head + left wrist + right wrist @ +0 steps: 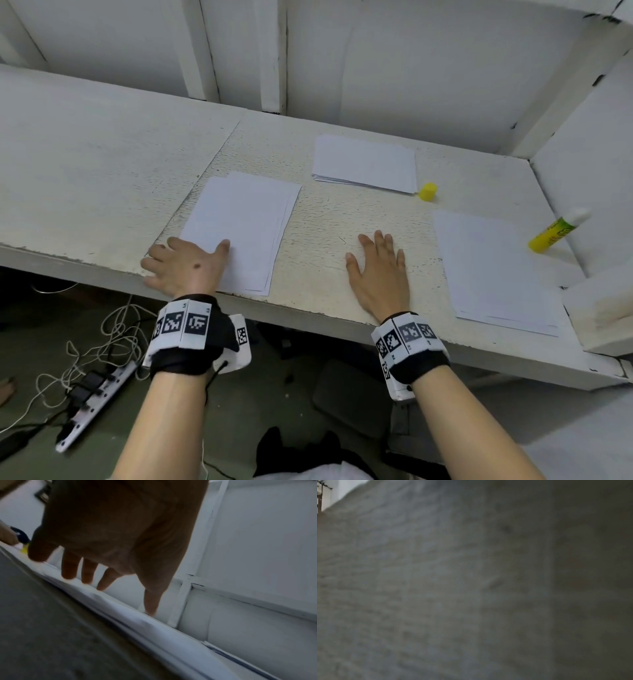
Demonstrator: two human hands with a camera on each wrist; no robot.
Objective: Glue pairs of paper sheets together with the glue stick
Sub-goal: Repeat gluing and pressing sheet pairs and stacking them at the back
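Three lots of white paper are recorded on the white table [102,137] in the head view: a fanned left stack [246,226] near the front edge, a far stack [364,162] toward the back wall, and a right stack [489,267] by the right-hand partition. The glue stick [556,233], yellow-bodied with its white tip exposed, is seen lying beside the right stack, against the partition. Its yellow cap [428,191] is set upright just beside the far stack's near right corner. The left hand [185,265] is laid flat with fingers spread at the left stack's near left corner, thumb on the paper. The right hand [378,270] is laid flat, fingers straight, on bare table between the left and right stacks; nothing is held by either. Marker-printed wristbands [183,323] are worn on both wrists. A power strip [96,404] with cables is noted on the floor.

Left wrist view: the left hand [120,534] is shown from beneath, fingers extended, tips touching the paper edge [120,605].

Right wrist view: only dark, blurred table surface [436,588] is shown.
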